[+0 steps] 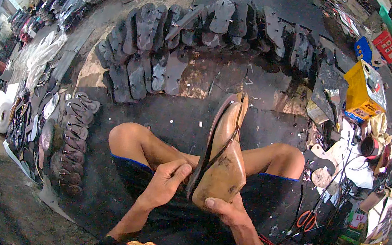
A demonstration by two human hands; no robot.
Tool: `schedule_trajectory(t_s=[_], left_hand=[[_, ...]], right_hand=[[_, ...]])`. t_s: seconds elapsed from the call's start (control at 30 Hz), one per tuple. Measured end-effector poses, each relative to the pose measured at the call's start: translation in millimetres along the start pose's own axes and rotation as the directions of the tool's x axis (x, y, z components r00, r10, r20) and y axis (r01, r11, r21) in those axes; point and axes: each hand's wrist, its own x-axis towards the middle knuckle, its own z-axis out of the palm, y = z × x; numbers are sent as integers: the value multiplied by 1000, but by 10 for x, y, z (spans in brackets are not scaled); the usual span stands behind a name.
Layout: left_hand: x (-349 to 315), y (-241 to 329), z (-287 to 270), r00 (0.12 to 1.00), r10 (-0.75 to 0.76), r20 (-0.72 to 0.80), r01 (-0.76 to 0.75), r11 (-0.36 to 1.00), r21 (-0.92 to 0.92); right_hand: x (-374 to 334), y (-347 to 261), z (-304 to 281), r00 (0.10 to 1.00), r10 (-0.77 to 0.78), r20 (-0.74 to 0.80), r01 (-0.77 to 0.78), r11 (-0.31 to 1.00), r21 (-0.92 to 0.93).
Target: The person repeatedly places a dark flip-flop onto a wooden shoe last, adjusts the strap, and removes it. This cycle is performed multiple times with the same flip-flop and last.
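A tan shoe last (223,177) stands tilted in front of me, its toe pointing away and up. Along its left side lies the dark sole of a sandal (209,145), and a thin dark strap (226,147) runs across the last. My right hand (229,211) is closed round the heel end of the last, thumb on top. Just left of the sole, my left hand (167,181) is closed, with thumb and curled fingers pressed together by the sole's edge. Whatever it pinches is hidden.
Dark sandal soles (145,26) stand in a curved row ahead. Finished-looking sandals (76,140) line up at left, near a white roll (1,111). Orange-handled scissors (307,220), a yellow box (365,92) and scraps lie at right. My bent legs (137,141) frame the work.
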Motion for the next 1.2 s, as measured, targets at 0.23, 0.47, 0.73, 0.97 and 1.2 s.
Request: schedule_trajectory(t_s=[0.23,0.47,0.73,0.97,1.2], left_hand=[[-202,-466,44,941,-184,285,336,608,-719],[28,-814,482,778,-182,602,626,311,-715],[241,-325,240,950,-200,239,311,611,-728],[854,-287,-121,971,-220,94,182,428,-885],[740,-257,-54,940,217,263,223,190,-956]], right_hand=[[-246,-577,359,991,120,63,-129,976,174],[34,-301,301,888,-203,413,415,740,-529],[287,-63,272,914,-387,125,383,717,-583],[173,-229,270,940,-339,42,340,919,-200],[1739,-711,-1591,645,-696,-315,260,587,-767]])
